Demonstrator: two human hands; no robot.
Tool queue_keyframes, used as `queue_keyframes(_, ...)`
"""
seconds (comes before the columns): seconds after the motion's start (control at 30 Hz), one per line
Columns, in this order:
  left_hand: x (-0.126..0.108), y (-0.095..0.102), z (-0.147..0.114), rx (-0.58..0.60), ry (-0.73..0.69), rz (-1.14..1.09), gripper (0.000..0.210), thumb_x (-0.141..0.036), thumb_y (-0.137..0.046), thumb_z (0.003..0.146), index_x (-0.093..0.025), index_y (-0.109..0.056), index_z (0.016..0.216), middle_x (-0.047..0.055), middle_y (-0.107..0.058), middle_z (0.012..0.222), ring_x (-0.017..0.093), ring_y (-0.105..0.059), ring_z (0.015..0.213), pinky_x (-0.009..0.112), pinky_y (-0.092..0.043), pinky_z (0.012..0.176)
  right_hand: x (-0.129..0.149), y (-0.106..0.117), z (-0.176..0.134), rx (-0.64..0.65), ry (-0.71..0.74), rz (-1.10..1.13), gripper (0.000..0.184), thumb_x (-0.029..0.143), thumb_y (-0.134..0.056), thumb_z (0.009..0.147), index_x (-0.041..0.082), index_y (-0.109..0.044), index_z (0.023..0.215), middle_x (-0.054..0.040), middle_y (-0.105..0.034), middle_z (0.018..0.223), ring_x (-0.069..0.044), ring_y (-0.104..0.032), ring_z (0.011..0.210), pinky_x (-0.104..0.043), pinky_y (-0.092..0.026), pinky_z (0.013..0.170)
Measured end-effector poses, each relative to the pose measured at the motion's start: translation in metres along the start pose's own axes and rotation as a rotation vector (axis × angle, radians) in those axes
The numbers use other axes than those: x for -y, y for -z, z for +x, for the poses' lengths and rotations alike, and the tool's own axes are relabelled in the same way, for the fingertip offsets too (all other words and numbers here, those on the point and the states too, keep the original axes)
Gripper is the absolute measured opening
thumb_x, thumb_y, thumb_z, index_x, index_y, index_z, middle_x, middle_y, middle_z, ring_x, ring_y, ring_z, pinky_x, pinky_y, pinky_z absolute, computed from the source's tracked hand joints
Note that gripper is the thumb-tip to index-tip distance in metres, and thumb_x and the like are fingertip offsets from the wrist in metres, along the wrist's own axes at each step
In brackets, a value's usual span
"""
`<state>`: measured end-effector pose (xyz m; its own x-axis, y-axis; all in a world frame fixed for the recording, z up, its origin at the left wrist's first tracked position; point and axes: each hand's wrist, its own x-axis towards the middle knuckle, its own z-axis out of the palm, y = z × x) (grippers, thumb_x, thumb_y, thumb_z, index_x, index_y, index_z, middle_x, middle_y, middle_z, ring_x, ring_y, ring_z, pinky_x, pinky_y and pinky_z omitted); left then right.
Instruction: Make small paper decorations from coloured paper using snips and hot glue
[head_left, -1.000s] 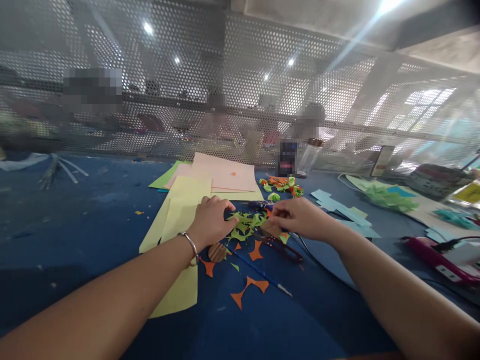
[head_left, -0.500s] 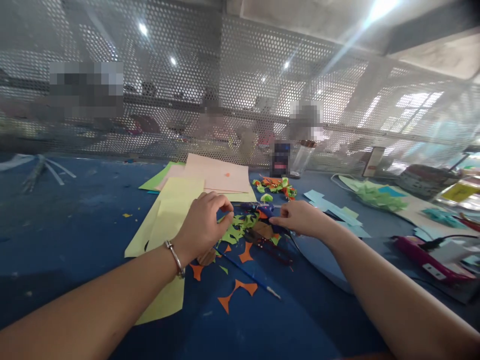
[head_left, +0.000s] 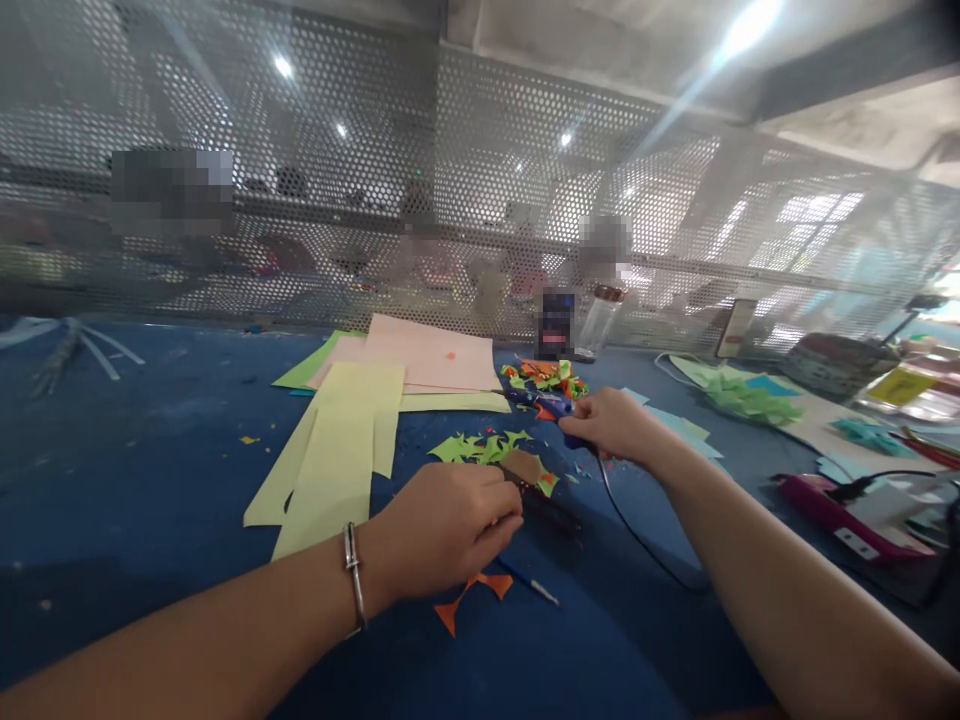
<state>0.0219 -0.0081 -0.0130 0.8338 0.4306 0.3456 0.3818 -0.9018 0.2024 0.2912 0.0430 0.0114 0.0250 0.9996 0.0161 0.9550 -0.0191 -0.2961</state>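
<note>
My right hand (head_left: 609, 425) is wrapped round the handle of a blue-purple glue gun (head_left: 544, 402), whose nozzle points left and whose black cord (head_left: 626, 520) trails down to the right. My left hand (head_left: 457, 520), with a bracelet at the wrist, is low over the table with its fingers curled together; what they hold, if anything, is hidden. By its fingertips lie a brown piece (head_left: 520, 466) and a dark, scissors-like tool (head_left: 556, 514). Green paper scraps (head_left: 480, 447) lie just beyond. Below the hand are a blue brush-like stick (head_left: 536, 583) and orange scraps (head_left: 448, 614).
Yellow paper sheets (head_left: 341, 450) and pink sheets (head_left: 442, 350) lie left of centre. A pile of orange and green bits (head_left: 551, 375) sits before a clear bottle (head_left: 598, 325). A magenta power strip (head_left: 840, 520) is at right; a perforated screen (head_left: 360, 220) stands behind.
My left hand has moved right and down, its fingers closing. My right hand has shifted slightly up and right with the glue gun, away from the green scraps.
</note>
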Motion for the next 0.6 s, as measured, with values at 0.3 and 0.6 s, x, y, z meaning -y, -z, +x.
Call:
queue_keyframes(0.3,0.001,0.002,0.0,-0.014,0.059,-0.073,0.018,-0.026,-0.05,0.097,-0.018,-0.066,0.093,0.003,-0.068,0.089,0.017,-0.063,0.081,0.032,-0.047,0.073,-0.01,0.013,0.001,-0.161,-0.055,-0.012,0.028,0.041,-0.059,0.079,0.021,-0.059,0.06,0.0016,-0.055,0.041,-0.015,-0.053,0.045,-0.026,-0.034,0.05)
queue_keyframes(0.6,0.012,0.005,0.004,-0.105,0.244,-0.114,0.018,-0.023,-0.051,0.095,-0.019,-0.068,0.088,0.002,-0.065,0.084,0.017,-0.06,0.078,0.031,-0.044,0.069,0.014,0.007,-0.011,-0.468,0.105,-0.024,0.031,0.048,-0.059,0.079,0.021,-0.053,0.065,0.0013,-0.056,0.058,-0.014,-0.047,0.055,-0.027,-0.028,0.054)
